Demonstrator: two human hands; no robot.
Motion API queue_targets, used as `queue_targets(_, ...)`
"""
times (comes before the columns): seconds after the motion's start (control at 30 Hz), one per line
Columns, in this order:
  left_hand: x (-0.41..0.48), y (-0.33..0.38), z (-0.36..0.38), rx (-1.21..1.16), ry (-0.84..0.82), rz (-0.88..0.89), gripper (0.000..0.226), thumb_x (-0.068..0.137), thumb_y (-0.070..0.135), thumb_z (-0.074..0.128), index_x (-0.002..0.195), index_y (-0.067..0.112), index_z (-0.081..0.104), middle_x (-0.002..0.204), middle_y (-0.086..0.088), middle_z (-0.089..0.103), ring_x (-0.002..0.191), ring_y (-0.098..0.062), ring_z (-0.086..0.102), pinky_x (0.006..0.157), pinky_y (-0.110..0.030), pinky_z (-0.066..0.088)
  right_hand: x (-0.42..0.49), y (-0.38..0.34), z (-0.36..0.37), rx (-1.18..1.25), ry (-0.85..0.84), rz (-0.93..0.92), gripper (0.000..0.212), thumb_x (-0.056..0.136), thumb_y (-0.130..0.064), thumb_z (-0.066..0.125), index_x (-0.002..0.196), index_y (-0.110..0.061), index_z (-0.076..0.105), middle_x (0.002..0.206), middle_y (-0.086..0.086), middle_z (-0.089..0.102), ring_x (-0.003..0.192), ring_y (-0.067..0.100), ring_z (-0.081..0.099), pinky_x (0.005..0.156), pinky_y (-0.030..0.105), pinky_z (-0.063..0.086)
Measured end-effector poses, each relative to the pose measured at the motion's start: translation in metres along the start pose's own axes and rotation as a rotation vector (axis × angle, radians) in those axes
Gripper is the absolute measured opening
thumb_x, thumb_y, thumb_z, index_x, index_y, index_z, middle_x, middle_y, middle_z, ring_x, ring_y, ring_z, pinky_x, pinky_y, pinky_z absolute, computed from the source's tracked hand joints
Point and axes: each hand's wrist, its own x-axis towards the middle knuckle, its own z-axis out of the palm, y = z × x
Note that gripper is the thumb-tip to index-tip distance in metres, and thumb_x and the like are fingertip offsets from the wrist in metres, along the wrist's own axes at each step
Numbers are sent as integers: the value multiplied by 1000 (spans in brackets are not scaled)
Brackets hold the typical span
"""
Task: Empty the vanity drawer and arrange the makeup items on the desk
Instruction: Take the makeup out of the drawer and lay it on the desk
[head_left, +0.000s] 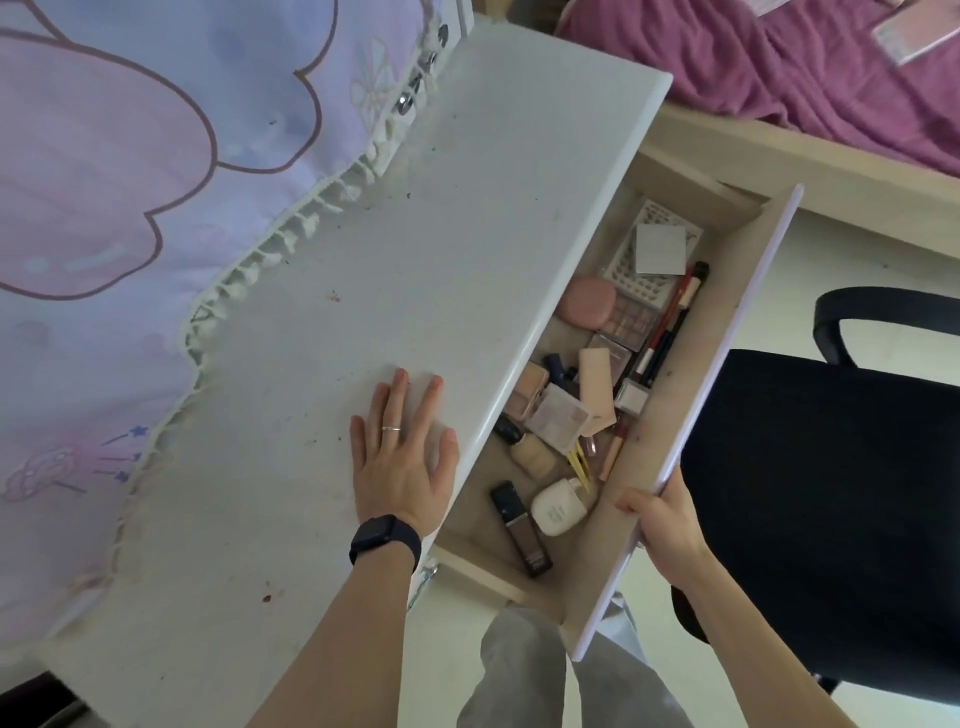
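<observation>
Below the desk's (415, 260) front edge, one drawer (701, 338) stands pulled out, its long axis parallel to that edge. All the makeup lies inside it, none on the desk. The pieces overlap, so the exact count cannot be told. At the far end sits one white lattice tray (623, 270) under one pale square card (660, 249), with one pink compact (587, 301) beside it. At least two pencils (670, 322) lie along the front wall, parallel to the drawer's length. At the near end are one white bottle (558, 506) and one dark tube (519, 530), the tube lying roughly lengthwise.

The left hand (402, 467) rests flat on the desk at its front edge, fingers spread. The right hand (670, 525) grips the top edge of the drawer's white front near its near end, thumb inside.

One black chair (831, 467) stands just beyond the drawer.
</observation>
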Motion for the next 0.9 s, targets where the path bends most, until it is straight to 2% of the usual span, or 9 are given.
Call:
queue_targets(0.2, -1, 1, 2, 18, 24, 9, 58, 99, 51, 27, 156, 43, 20, 168, 10, 5, 154, -18, 7, 124, -48, 7, 7, 9, -4, -16, 15, -17, 59, 83, 16, 59, 108, -36, 50, 108, 10, 62, 103, 27, 62, 90, 52, 55)
queue_targets(0.33, -1, 2, 3, 23, 53, 22, 58, 99, 49, 29, 156, 40, 24, 167, 6, 11, 154, -21, 11, 123, -52, 12, 9, 12, -2, -24, 23, -42, 63, 82, 17, 59, 122, -29, 44, 111, 8, 61, 103, 22, 61, 88, 47, 56)
queue_targets(0.43, 0, 3, 3, 29, 62, 27, 58, 99, 48, 30, 156, 38, 26, 167, 5, 12, 153, -21, 12, 122, -53, 15, 15, 16, 0, -37, 10, -31, 64, 81, 15, 61, 131, -21, 44, 112, 8, 63, 106, 24, 63, 90, 48, 57)
queue_targets(0.6, 0, 1, 4, 29, 73, 31, 58, 98, 47, 32, 155, 38, 27, 167, 6, 13, 153, -21, 13, 122, -53, 15, 29, 27, 2, -11, 5, 11, 57, 81, 16, 60, 129, -13, 51, 108, 13, 67, 106, 32, 65, 89, 52, 58)
queue_targets(0.9, -1, 1, 4, -2, 82, 36, 56, 99, 48, 32, 155, 40, 27, 167, 6, 13, 153, -20, 12, 123, -52, 14, 36, 34, 0, -86, 25, 72, 54, 82, 9, 62, 131, -11, 50, 102, 12, 69, 101, 31, 66, 80, 45, 59)
